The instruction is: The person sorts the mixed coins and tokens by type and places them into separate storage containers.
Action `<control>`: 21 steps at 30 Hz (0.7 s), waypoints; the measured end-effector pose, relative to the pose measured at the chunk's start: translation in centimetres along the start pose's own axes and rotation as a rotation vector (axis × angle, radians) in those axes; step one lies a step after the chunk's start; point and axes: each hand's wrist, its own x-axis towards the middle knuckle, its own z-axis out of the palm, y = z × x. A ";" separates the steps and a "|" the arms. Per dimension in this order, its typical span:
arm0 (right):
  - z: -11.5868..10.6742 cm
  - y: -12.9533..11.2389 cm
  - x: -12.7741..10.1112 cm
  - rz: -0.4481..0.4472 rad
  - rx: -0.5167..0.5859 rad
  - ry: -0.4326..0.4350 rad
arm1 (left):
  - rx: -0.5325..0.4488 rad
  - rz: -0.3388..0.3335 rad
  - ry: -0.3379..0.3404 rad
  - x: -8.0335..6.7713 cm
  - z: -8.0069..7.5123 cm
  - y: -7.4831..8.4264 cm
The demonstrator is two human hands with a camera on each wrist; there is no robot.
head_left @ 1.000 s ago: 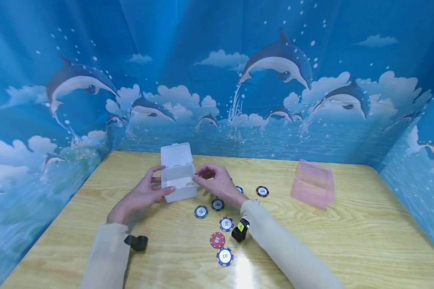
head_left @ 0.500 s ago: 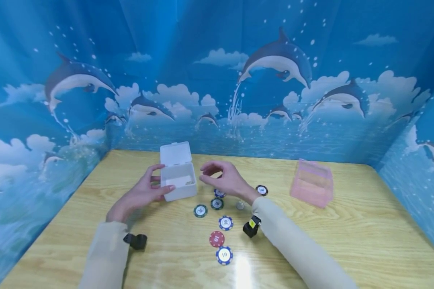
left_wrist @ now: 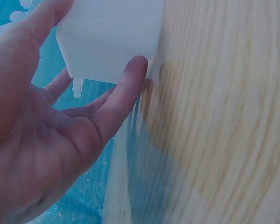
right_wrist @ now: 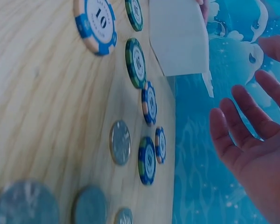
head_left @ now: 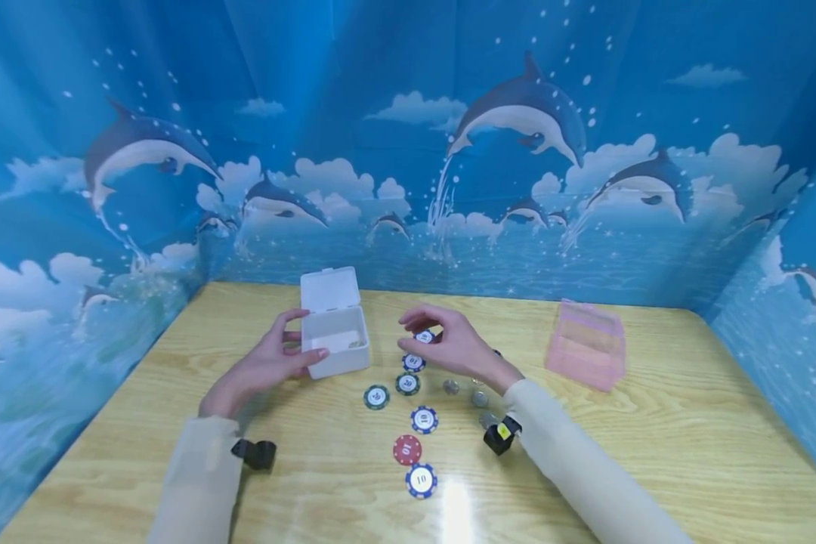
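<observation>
My left hand (head_left: 265, 366) grips a small white plastic box (head_left: 340, 364) at its left side, thumb across the front. The box's hinged lid (head_left: 329, 290) stands open behind it, and a few small coin-like pieces lie inside. In the left wrist view, fingers (left_wrist: 126, 84) touch the box's wall. Off to the box's right, my right hand (head_left: 455, 344) hovers over the table, fingers loosely bent with nothing between them. Under its fingers are blue-and-white poker chips (head_left: 413, 362). Silver coins (right_wrist: 120, 142) lie near those chips.
Two green chips (head_left: 377, 397), two more blue chips (head_left: 425, 419) and a red chip (head_left: 407, 450) lie toward the table's front. A clear pink box (head_left: 588, 347) stands at the back right. A blue dolphin-print curtain (head_left: 408, 151) encloses the table (head_left: 653, 453).
My right hand has drawn away from the white box's opening toward the right, uncovering chips and coins. My left hand keeps its grip on the box.
</observation>
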 end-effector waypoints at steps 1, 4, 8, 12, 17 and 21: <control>-0.2 0.0 -0.3 0.006 -0.004 0.003 | 0.000 0.000 0.000 0.0 0.0 -0.1; -0.7 0.0 -1.0 0.023 -0.014 0.007 | 0.001 0.002 -0.001 0.1 0.0 -0.2; -1.2 0.1 -1.8 0.032 -0.045 0.006 | -0.002 0.004 -0.003 0.1 0.0 -0.1; -1.8 0.5 -2.4 0.034 -0.062 0.004 | -0.003 0.008 -0.005 -0.1 0.0 -0.1; -2.4 1.0 -3.3 0.044 -0.081 0.005 | -0.001 0.012 -0.007 -0.1 0.1 -0.1; -2.9 1.2 -3.9 0.059 -0.092 0.005 | -0.001 0.013 -0.007 -0.1 0.0 -0.1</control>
